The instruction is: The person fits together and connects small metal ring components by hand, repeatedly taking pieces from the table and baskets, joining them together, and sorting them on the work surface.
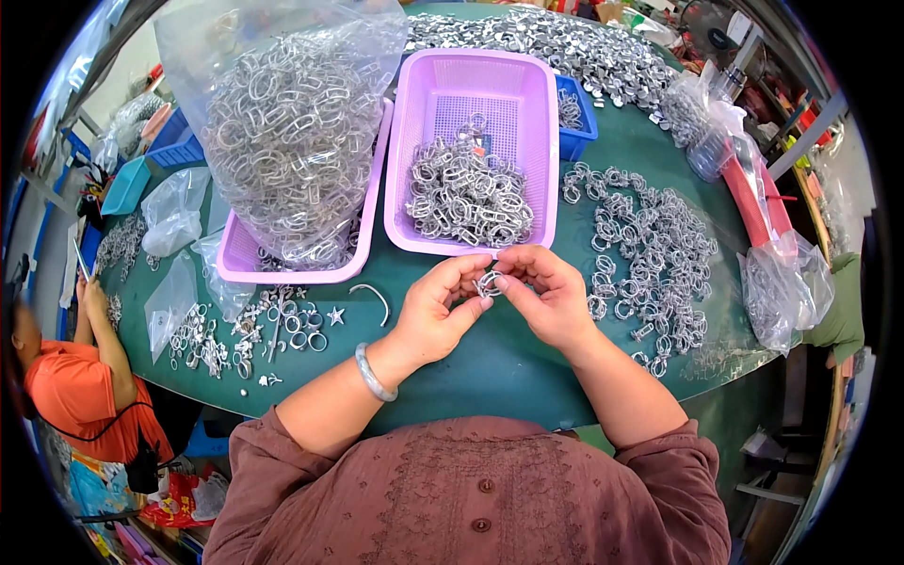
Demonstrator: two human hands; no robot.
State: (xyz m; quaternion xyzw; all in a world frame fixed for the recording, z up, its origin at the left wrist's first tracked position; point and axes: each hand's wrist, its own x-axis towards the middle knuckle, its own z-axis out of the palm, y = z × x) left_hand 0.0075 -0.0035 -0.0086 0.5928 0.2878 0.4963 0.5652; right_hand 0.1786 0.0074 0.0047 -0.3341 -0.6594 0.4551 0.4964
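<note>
Just in front of a lilac plastic basket (403,141), my two hands meet over the green table. A small silver metal ring-shaped piece (487,283) is pinched between them. My left hand (439,306) grips its left side with thumb and fingertips; my right hand (546,294) closes on the other side. Fingertips cover part of the piece, so its exact kind is hard to make out. In the basket lies a heap of similar silver pieces (469,198). More of them spread in a loose pile (659,254) to the right of my right hand.
At the left, a clear plastic bag (292,141) full of silver pieces stands in a second lilac basket (292,273). Loose rings and a star (336,315) lie before it. Behind are a blue bin (576,141) and a large metal heap (556,52). A co-worker in orange (80,395) sits left.
</note>
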